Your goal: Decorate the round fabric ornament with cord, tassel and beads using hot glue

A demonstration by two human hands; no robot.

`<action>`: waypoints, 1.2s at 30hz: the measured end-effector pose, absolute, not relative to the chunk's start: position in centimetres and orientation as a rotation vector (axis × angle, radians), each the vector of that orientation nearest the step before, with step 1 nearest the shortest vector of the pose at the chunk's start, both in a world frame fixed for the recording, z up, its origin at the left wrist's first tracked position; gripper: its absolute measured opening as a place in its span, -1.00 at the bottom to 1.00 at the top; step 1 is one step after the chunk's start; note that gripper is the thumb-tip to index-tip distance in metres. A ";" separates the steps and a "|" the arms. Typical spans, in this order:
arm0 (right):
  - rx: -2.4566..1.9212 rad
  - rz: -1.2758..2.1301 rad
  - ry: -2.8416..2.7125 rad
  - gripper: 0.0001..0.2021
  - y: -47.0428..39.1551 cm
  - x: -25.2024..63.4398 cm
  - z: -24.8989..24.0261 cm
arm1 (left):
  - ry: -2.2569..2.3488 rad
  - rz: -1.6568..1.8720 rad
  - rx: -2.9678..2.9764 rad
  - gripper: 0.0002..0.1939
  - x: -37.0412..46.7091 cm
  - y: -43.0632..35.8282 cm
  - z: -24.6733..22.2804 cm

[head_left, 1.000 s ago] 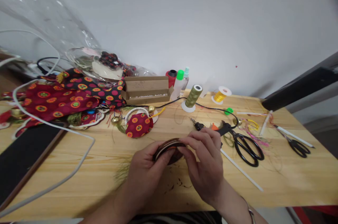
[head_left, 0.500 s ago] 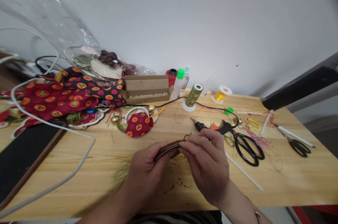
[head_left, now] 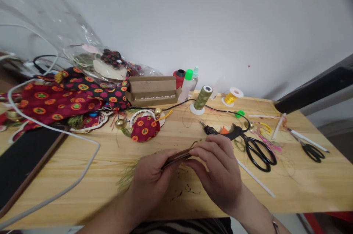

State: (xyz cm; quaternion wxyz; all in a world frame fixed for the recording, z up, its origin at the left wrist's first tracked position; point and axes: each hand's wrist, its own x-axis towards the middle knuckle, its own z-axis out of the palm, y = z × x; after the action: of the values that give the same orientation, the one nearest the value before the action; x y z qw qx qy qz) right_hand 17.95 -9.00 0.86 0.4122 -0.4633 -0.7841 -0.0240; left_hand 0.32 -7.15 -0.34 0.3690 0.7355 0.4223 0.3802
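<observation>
A thin, dark brown flat piece (head_left: 178,157) is held between both hands above the front middle of the table. My left hand (head_left: 154,175) pinches its left end between thumb and fingers. The fingertips of my right hand (head_left: 217,171) close on its right end. Green threads (head_left: 127,176) stick out beside my left hand, and small dark scraps (head_left: 188,189) lie on the wood below. Just beyond my right hand are black-handled scissors (head_left: 260,153) and a black glue gun (head_left: 220,132). What the piece's underside looks like is hidden.
Patterned fabric (head_left: 57,103), a floral round pouch (head_left: 145,128) and an open cardboard box (head_left: 153,90) lie at the back left. Green thread (head_left: 203,98) and yellow thread (head_left: 231,97) spools stand behind. A white cable (head_left: 68,186) crosses the left; smaller scissors (head_left: 311,152) lie right.
The brown piece has tilted and now shows a narrower, straighter edge. My right thumb has moved slightly down from it, and the view has shifted slightly.
</observation>
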 end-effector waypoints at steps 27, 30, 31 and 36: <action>-1.148 -0.100 -2.001 -0.89 -8.8 17.9 0.8 | 1.093 1.008 2.176 -0.62 -0.1 -7.1 -1.1; -1.153 -0.112 -1.970 -0.88 -8.9 17.7 0.7 | 1.076 1.029 2.167 -0.66 -0.1 -7.2 -0.9; -1.152 -0.115 -1.954 -0.88 -9.0 17.7 0.6 | 1.069 1.039 2.162 -0.67 -0.1 -7.2 -0.8; -1.153 -0.173 -1.885 -0.86 -9.3 17.6 0.2 | 1.068 1.071 2.141 -0.67 -0.1 -7.2 -0.8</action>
State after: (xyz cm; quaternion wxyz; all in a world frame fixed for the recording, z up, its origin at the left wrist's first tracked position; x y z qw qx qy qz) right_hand 17.59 -9.32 0.23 0.4464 -0.4655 -0.7610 -0.0700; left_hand -0.12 -7.18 -0.79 0.2571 0.7894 0.3936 0.3949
